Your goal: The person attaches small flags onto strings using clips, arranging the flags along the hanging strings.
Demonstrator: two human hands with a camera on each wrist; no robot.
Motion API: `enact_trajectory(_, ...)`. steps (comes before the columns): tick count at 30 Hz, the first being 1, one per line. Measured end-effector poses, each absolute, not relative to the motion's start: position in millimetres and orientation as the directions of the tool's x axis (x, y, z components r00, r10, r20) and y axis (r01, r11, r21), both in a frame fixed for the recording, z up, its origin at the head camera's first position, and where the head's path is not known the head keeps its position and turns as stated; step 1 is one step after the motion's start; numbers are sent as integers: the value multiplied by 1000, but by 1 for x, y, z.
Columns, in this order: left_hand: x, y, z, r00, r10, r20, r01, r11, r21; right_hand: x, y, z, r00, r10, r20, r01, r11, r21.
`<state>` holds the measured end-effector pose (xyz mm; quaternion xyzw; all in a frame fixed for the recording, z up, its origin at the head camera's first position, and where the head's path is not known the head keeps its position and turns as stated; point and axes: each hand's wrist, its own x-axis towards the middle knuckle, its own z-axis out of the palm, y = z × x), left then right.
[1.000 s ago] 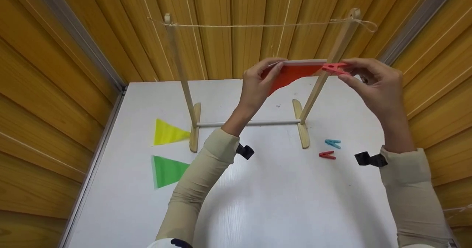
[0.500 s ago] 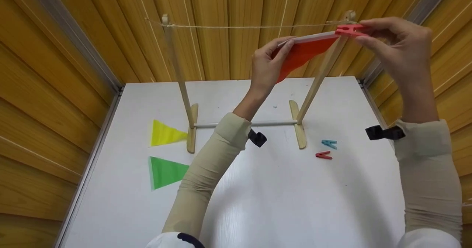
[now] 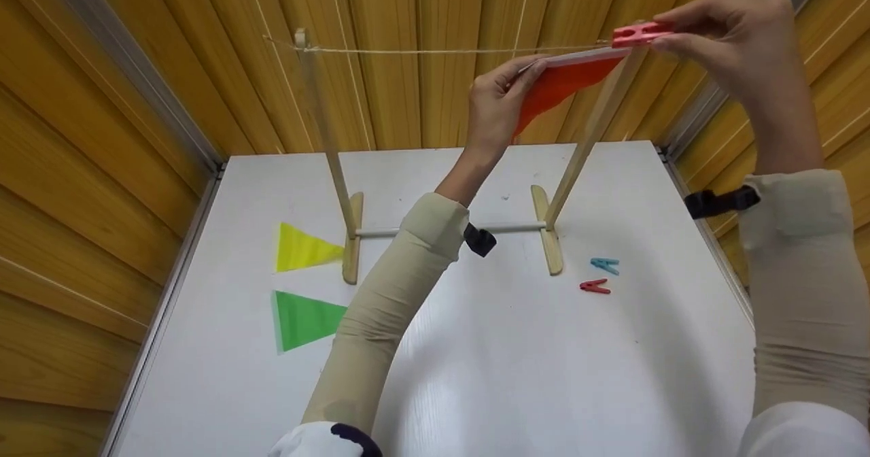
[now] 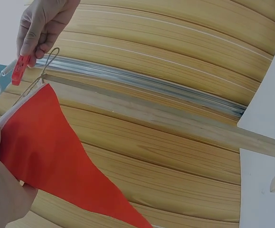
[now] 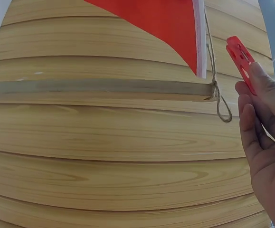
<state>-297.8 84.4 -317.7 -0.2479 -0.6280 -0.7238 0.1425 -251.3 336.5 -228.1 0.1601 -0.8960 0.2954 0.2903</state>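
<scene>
A red triangular pennant flag (image 3: 563, 88) with a white top hem hangs from my left hand (image 3: 495, 113), whose thumb and fingers pinch one end of that hem. Its hem lies alongside the string (image 3: 421, 52), close to the right post (image 3: 590, 130). My right hand (image 3: 751, 52) pinches a red clothespin (image 3: 637, 34) between thumb and fingers. In the right wrist view the clothespin (image 5: 241, 64) is apart from both the string (image 5: 212, 52) and the flag's free hem corner (image 5: 194, 47). The left wrist view shows the flag (image 4: 56, 156) hanging point down.
A yellow pennant (image 3: 304, 247) and a green pennant (image 3: 309, 321) lie on the white table (image 3: 530, 375) at left. At right lie a blue clothespin (image 3: 605, 265) and a red one (image 3: 595, 286). The left post (image 3: 325, 137) holds the string's other end.
Both hands have risen and moved away, bringing the red flag up to the string near the right post. The clothespin's handles are squeezed closer together than before.
</scene>
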Motion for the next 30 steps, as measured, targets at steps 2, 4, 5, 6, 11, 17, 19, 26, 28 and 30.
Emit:
enact_trajectory(2,-299,85,-317,-839,115,532,512,-165,843,-253,336,-225,-778,-148,611,-469,784,-407)
enact_trajectory(4,-300,86,-315,-841,122,528,509,-157,846,-254,335,-222,-779,-172,603,-468,799,-377)
enact_trajectory(5,-301,86,-314,-841,123,526,507,-155,848,-255,334,-220,-782,-181,596,-466,806,-366)
enact_trajectory(6,-301,87,-314,-842,123,525,507,-153,848,-256,332,-218,-786,-187,589,-461,812,-358)
enact_trajectory(11,-304,87,-311,-852,116,510,492,-155,857,-261,325,-209,-814,-218,538,-434,844,-315)
enact_trajectory(17,-304,87,-311,-859,92,504,485,-173,858,-270,318,-203,-812,-313,492,-475,845,-246)
enact_trajectory(19,-304,87,-312,-863,95,496,474,-185,861,-272,316,-202,-817,-331,472,-481,842,-242)
enact_trajectory(26,-301,88,-313,-876,106,470,444,-202,873,-276,311,-199,-838,-374,398,-484,846,-225)
enact_trajectory(28,-300,88,-312,-876,106,470,444,-202,873,-276,310,-197,-824,-404,397,-508,837,-202)
enact_trajectory(30,-300,89,-311,-880,103,464,438,-201,876,-277,310,-196,-811,-430,397,-528,830,-180)
